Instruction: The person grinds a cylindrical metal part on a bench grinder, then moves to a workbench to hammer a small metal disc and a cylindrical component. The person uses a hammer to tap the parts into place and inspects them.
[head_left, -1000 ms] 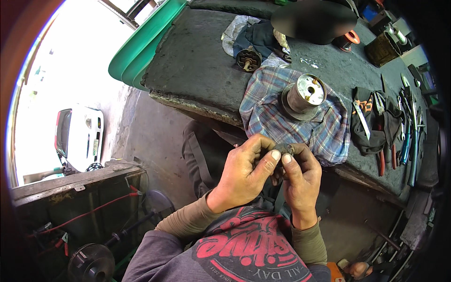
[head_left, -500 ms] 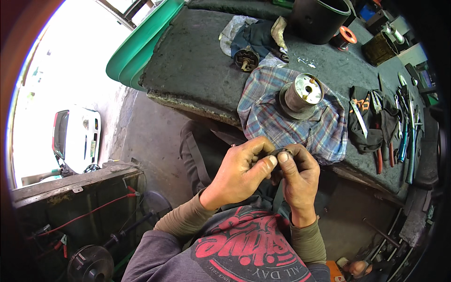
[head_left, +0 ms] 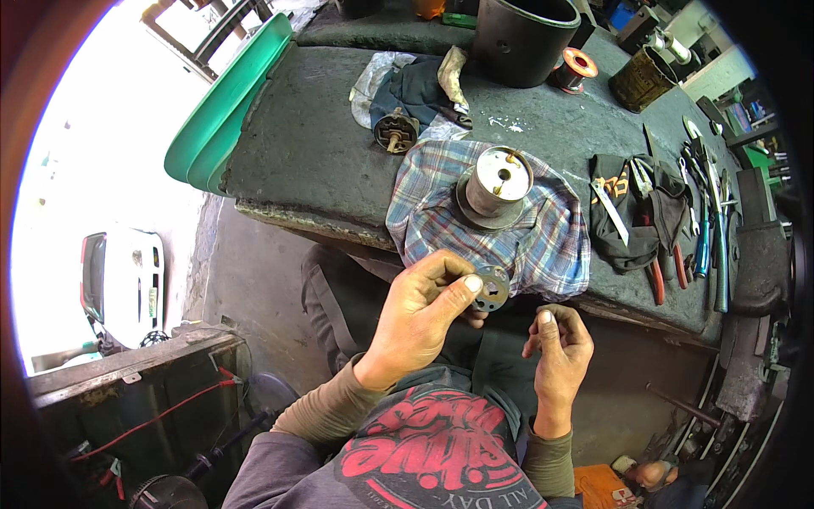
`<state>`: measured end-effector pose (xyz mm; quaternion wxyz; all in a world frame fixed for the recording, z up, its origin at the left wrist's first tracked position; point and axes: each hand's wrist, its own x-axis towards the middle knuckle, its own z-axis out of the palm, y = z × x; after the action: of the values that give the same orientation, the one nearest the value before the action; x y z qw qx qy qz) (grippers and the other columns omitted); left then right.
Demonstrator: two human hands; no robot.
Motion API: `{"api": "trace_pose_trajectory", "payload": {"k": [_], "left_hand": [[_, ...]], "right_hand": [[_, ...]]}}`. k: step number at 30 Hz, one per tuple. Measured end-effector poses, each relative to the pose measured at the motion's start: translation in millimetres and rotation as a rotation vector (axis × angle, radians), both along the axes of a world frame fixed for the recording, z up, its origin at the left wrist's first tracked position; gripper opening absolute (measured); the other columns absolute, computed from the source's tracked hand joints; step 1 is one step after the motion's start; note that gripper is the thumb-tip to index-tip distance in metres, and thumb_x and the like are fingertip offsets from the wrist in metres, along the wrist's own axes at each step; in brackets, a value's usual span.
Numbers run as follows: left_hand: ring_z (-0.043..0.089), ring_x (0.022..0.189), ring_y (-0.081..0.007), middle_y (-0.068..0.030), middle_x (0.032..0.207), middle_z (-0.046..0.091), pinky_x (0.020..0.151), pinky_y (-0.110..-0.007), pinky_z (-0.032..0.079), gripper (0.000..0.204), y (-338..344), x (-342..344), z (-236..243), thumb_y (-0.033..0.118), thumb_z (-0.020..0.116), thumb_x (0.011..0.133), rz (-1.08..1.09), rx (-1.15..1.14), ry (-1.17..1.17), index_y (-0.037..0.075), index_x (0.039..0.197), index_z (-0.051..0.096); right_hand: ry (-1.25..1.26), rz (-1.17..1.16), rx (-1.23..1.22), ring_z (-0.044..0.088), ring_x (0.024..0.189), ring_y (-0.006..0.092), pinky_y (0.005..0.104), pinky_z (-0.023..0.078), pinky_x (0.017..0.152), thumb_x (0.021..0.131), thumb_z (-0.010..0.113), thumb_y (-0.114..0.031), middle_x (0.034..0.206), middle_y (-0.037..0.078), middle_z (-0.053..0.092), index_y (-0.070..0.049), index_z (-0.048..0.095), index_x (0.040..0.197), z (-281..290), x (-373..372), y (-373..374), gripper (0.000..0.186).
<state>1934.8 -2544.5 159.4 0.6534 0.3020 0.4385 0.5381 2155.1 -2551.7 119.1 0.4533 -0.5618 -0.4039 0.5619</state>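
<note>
My left hand [head_left: 424, 305] pinches a round, flat metal disc [head_left: 492, 288] between thumb and fingers; the disc has a central opening and small holes around it. To its right and a little lower, my right hand [head_left: 561, 360] is apart from the disc, its fingers curled and the thumb pressed against them; whatever it may hold is too small to make out. Beyond my hands, a metal cylinder [head_left: 502, 182] with a wide lower flange stands on a plaid cloth [head_left: 424, 204] at the bench edge. Its pale top has a centre hole and two brass-coloured bits.
On the dark bench [head_left: 297, 127] lie a cylindrical motor part [head_left: 396, 131] beside rags, a black bucket [head_left: 524, 42], a wire spool [head_left: 577, 68] and a rusty can [head_left: 642, 78]. Pliers and wrenches [head_left: 712, 220] lie at the right. A person [head_left: 657, 475] is at lower right.
My right hand has come off the disc and moved right and down. The disc stays in my left hand, now showing its flat face. The whole view has shifted.
</note>
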Motion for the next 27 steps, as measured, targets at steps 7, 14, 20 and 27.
{"api": "trace_pose_trajectory", "payload": {"k": [7,14,20,27], "left_hand": [[0.071,0.09,-0.0168,-0.0144,0.104,0.073,0.078,-0.035,0.062,0.016,8,10,1,0.013,0.059,0.106,0.054,0.012,-0.137,-0.002,0.109,0.061],[0.072,0.091,-0.0207,-0.0193,0.111,0.072,0.079,-0.037,0.063,0.015,14,19,-2,0.012,0.059,0.107,0.125,-0.034,-0.099,-0.003,0.111,0.058],[0.074,0.097,-0.0291,-0.0235,0.117,0.069,0.084,-0.043,0.064,0.017,17,39,-7,0.008,0.056,0.106,0.137,-0.001,-0.218,-0.003,0.118,0.049],[0.064,0.091,-0.0092,-0.015,0.114,0.07,0.08,-0.025,0.055,0.009,12,46,-2,0.0,0.06,0.102,0.048,0.136,0.007,-0.001,0.109,0.055]], "right_hand": [[0.074,-0.195,-0.124,0.062,0.059,0.011,0.0247,0.048,0.048,0.1,0.075,-0.023,0.085,0.009,0.071,0.002,0.066,0.107,-30,-15,8,0.028],[0.009,-0.209,0.348,0.062,0.089,0.0115,0.0256,0.054,0.071,0.097,0.069,-0.001,0.112,0.007,0.059,0.008,0.069,0.104,-23,-5,-4,0.011],[0.264,-0.295,0.344,0.064,0.095,0.0108,0.0235,0.051,0.085,0.092,0.078,-0.002,0.109,0.005,0.066,0.003,0.066,0.117,7,-10,6,0.028],[0.0,-0.047,0.489,0.062,0.092,0.0095,0.0239,0.053,0.078,0.09,0.078,0.005,0.106,0.003,0.065,0.001,0.066,0.116,17,-28,26,0.03]]}}
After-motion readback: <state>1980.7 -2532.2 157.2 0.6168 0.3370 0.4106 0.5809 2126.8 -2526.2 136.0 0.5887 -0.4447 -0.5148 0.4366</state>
